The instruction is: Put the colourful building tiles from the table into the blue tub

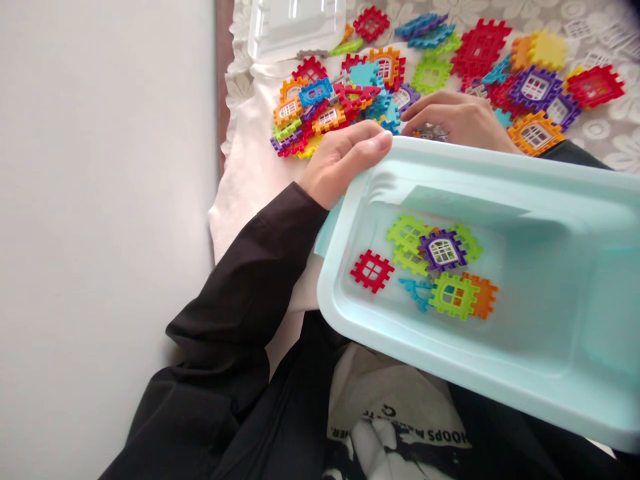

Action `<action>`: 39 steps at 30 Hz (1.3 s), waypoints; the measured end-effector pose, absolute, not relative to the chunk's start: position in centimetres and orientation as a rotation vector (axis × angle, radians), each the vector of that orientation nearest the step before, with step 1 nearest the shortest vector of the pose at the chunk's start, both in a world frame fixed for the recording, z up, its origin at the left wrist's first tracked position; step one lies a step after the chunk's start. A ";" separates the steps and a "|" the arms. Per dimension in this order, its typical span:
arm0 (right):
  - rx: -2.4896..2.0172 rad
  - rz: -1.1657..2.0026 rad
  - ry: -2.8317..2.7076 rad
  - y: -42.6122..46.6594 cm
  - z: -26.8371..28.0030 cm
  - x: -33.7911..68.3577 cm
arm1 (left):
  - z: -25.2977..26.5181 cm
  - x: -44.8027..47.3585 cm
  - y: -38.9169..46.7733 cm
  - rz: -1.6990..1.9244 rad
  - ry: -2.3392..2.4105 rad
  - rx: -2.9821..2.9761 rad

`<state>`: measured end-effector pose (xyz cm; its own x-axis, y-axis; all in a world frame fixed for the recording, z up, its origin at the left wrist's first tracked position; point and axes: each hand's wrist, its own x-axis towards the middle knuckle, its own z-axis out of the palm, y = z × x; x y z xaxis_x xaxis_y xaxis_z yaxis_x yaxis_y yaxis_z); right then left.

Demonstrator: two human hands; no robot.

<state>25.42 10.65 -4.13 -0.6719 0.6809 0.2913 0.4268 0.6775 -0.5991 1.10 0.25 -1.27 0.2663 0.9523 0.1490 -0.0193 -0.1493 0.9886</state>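
My left hand [345,160] is closed on the corner of a light blue plastic bin [540,280], its thumb lying over the rim. The bin is tilted toward me. On its floor lie several toothed building pieces: a red square one [373,271], a purple one with a white window [443,251], a green one [454,296], an orange one [484,297] and a blue one [417,293]. Beyond the far rim, my right hand [457,120] is over the loose pieces, fingers bent and apart. The rim partly hides it; I see nothing held in it.
A heap of colourful building pieces [327,119] lies on the lace-covered table, with more, including a red one [597,87], at the right. A clear plastic lid [295,30] sits at the back left. A white wall [105,200] borders the left.
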 end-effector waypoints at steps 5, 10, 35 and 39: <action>-0.880 0.753 -2.379 10.8 -4.1 25.5 | -1.1 1.1 0.2 1.109 0.964 1.433; -0.862 0.575 -2.489 11.2 -4.7 25.7 | -1.3 1.1 0.3 1.115 0.960 1.446; -0.961 0.424 -2.114 9.3 -3.5 24.9 | -1.3 1.0 0.3 1.097 0.930 1.408; -0.856 0.752 -1.812 9.7 -3.5 24.4 | -1.6 1.0 0.3 1.129 0.867 1.431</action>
